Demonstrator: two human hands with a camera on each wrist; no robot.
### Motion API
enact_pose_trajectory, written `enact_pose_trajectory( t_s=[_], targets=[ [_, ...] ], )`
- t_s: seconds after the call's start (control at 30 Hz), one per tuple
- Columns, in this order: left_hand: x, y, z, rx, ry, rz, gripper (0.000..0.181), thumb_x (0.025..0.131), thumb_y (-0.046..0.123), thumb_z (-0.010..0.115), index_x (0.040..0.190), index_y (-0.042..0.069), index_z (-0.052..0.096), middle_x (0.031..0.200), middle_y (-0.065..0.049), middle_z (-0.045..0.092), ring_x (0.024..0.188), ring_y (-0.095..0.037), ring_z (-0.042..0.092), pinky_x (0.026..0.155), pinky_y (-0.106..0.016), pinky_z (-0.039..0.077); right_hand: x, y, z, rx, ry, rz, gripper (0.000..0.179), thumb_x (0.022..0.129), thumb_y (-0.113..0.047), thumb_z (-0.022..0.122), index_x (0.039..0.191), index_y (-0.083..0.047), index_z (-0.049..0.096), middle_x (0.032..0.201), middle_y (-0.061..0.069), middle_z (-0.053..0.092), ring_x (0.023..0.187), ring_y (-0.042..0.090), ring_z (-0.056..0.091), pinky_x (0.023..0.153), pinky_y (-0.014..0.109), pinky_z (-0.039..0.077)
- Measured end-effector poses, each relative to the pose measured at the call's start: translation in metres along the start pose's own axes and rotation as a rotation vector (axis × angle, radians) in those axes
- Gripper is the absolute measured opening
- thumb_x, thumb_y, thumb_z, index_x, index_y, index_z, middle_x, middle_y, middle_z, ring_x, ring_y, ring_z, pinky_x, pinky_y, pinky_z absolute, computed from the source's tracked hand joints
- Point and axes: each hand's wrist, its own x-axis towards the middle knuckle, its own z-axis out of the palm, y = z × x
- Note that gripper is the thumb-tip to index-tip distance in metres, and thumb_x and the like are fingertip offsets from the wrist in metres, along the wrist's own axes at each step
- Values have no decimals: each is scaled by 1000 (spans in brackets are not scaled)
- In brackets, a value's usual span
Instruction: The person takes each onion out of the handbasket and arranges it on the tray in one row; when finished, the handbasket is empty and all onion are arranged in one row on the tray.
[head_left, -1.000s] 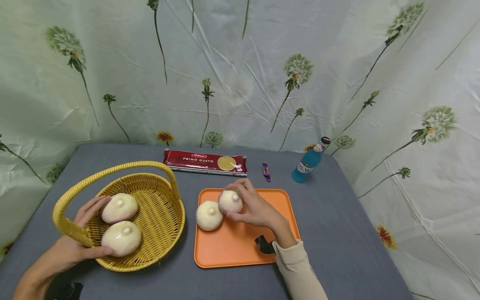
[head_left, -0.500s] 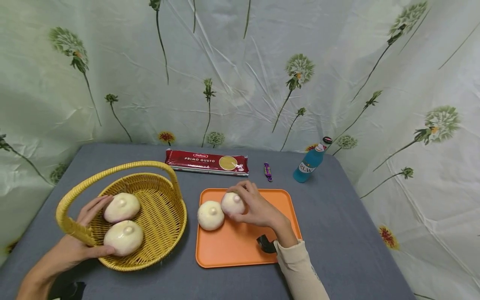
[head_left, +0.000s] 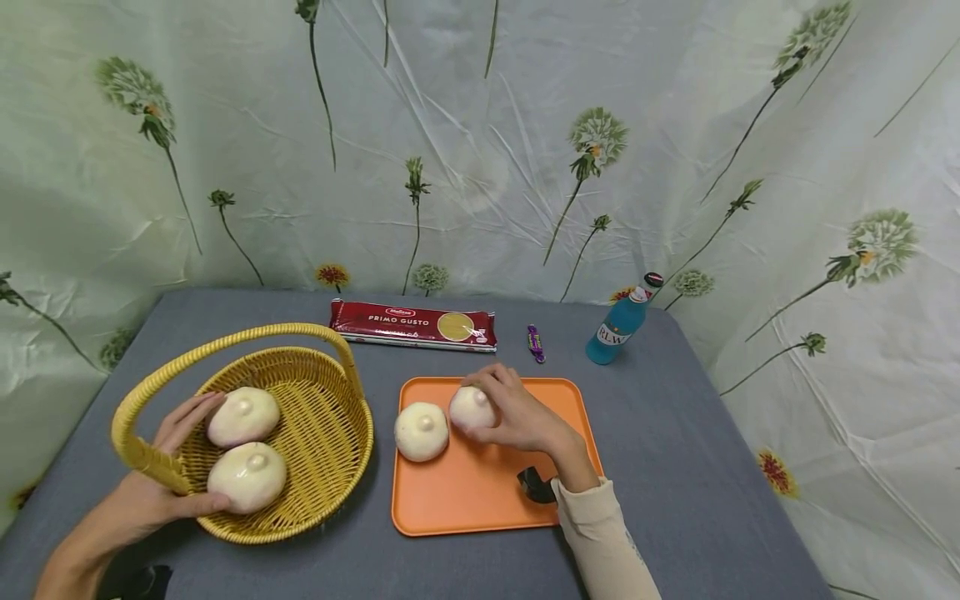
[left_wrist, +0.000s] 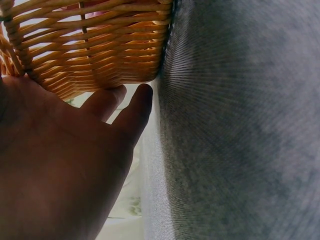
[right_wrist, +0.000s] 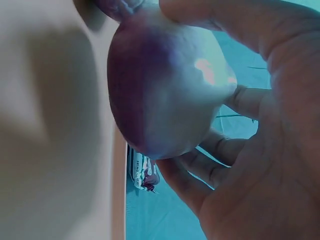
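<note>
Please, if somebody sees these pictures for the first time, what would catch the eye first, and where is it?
Probably the bright orange tray at the middle, where the right hand holds a pale, purple-tinged bulb beside a similar one. Next may come the yellow wicker basket on the left, with two more bulbs inside and the left hand at its side. Farther back on the right, the blue bottle stands out.

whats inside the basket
A far turnip and a near turnip sit in the basket, with bare floor to their right. The floor beneath them is covered, so anything there can't be seen.
</note>
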Motion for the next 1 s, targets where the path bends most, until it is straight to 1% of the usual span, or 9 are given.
enact_pose_trajectory(
  t_s=[0.2,0.4,0.6,0.87,1.0],
  targets=[
    [-1,-1,-1,6,2,15,126,50,-6,91,156,-3,24,160,1,16,146,-1,7,106,-4,8,1,0,2,0,-36,26,55,87,-29,77,135,-15,55,136,9,44,122,24,44,97,46,48],
    [0,-1,-1,22,3,-2,124,53,-4,92,157,-1,25,160,-5,16,145,-1,8,104,-4,8,1,1,2,-17,-46,35,57,85,-25,78,136,-13,55,135,11,45,121,26,45,98,48,48],
    [0,0,-1,13,2,-1,123,53,-5,91,157,-2,24,160,-5,16,145,-1,8,104,-4,7,1,0,3,-23,-57,35,56,82,-19,80,133,-11,56,130,11,48,120,26,45,98,48,47],
    [0,0,-1,12,-2,-7,123,54,-5,91,157,-1,24,160,-6,15,145,-1,8,104,-4,6,2,0,4,-35,-68,72,57,81,-21,83,131,-14,57,130,8,49,119,25,45,100,47,47],
    [0,0,-1,15,-4,-11,123,54,-5,91,157,0,23,160,-5,14,145,0,7,103,-4,6,2,1,5,-41,-69,71,56,80,-22,84,128,-13,58,128,8,49,119,24,46,100,46,47]
  ],
)
